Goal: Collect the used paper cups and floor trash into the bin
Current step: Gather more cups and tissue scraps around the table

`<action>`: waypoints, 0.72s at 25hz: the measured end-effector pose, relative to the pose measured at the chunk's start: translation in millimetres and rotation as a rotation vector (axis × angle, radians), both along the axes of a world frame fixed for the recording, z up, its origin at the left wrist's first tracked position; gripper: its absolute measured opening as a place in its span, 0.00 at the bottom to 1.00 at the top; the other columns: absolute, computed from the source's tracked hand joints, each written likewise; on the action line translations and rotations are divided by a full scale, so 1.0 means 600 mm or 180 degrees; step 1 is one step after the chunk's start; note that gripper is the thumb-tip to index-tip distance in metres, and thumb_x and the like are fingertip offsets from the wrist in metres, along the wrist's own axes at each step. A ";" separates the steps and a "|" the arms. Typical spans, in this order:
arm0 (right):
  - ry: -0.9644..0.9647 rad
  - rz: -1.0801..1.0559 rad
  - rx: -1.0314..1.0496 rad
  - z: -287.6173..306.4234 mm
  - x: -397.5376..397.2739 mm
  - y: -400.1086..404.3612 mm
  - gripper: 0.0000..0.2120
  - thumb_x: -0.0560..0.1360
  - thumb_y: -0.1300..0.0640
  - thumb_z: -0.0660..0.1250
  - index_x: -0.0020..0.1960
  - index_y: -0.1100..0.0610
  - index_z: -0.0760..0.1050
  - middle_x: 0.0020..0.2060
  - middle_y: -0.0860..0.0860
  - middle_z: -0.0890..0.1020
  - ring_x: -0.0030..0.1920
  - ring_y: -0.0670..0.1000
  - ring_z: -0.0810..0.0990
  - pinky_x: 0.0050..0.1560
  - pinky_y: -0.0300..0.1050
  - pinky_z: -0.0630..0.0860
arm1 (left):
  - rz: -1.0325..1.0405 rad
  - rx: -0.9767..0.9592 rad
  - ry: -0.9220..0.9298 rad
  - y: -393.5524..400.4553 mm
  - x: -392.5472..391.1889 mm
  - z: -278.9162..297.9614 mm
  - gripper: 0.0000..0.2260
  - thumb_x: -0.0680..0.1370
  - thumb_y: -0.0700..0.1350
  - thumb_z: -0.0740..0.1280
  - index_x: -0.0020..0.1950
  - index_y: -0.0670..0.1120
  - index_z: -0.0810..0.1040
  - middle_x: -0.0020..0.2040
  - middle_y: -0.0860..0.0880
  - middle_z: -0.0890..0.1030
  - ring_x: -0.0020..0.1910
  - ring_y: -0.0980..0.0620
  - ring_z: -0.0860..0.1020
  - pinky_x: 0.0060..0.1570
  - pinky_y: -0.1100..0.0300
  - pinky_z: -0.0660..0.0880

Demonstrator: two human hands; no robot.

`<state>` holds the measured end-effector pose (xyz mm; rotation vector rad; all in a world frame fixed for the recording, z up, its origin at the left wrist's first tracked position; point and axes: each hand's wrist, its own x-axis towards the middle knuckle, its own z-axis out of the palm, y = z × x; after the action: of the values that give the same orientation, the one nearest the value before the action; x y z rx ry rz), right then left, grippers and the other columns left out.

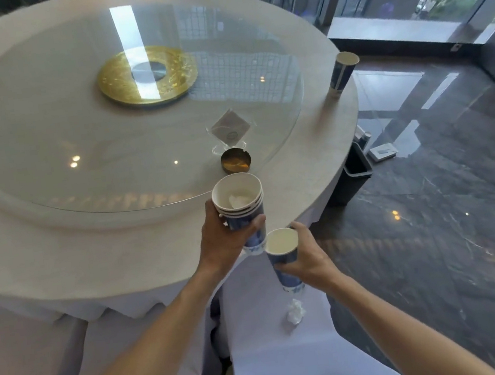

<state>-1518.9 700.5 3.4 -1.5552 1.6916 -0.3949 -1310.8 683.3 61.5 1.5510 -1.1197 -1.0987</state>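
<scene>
Blue-and-white paper cups fill both hands above the counter [60,259] edge: the left hand [225,240] grips a nested stack [241,207], the right hand [307,258] a single cup [283,255], all roughly upright, mouths up.

A restaurant dining room: a round clothed table [315,159] with a glass turntable [82,139].
</scene>
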 end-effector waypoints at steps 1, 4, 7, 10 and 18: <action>-0.0093 0.0036 -0.0025 0.002 -0.007 0.012 0.40 0.61 0.42 0.80 0.66 0.43 0.63 0.61 0.45 0.74 0.61 0.48 0.76 0.62 0.54 0.80 | -0.0061 -0.0015 0.0039 0.001 -0.017 0.002 0.39 0.66 0.48 0.85 0.72 0.48 0.69 0.64 0.52 0.79 0.61 0.53 0.79 0.48 0.76 0.76; -0.0323 0.0122 -0.0175 0.020 -0.021 0.038 0.36 0.62 0.47 0.81 0.62 0.37 0.64 0.54 0.38 0.76 0.55 0.46 0.80 0.57 0.51 0.83 | -0.0127 0.0036 0.0093 0.012 -0.060 -0.006 0.45 0.61 0.58 0.85 0.73 0.49 0.70 0.67 0.49 0.81 0.64 0.47 0.81 0.60 0.54 0.82; -0.0528 0.0128 -0.0251 0.035 -0.034 0.059 0.36 0.62 0.42 0.78 0.61 0.27 0.61 0.55 0.31 0.76 0.57 0.42 0.80 0.59 0.43 0.81 | -0.0306 0.0208 -0.0025 0.030 -0.094 -0.017 0.42 0.62 0.58 0.84 0.72 0.50 0.71 0.67 0.49 0.82 0.64 0.45 0.81 0.63 0.43 0.80; -0.0659 -0.0035 -0.0349 0.036 -0.050 0.073 0.42 0.62 0.39 0.78 0.69 0.30 0.60 0.62 0.32 0.76 0.62 0.42 0.79 0.63 0.44 0.80 | -0.0598 0.0324 -0.0084 0.044 -0.120 -0.032 0.41 0.64 0.53 0.85 0.72 0.49 0.71 0.67 0.49 0.81 0.65 0.46 0.80 0.64 0.45 0.80; -0.1006 -0.0531 -0.0332 0.010 -0.091 0.087 0.47 0.63 0.54 0.84 0.71 0.35 0.59 0.69 0.49 0.74 0.66 0.43 0.76 0.59 0.36 0.78 | -0.1767 0.0573 -0.0059 0.072 -0.139 -0.085 0.41 0.69 0.42 0.82 0.77 0.51 0.67 0.68 0.50 0.79 0.67 0.50 0.78 0.53 0.71 0.78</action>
<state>-1573.5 752.4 9.6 -1.3446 1.5750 -0.7835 -1394.0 726.2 10.8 1.4184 -1.5524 -1.5888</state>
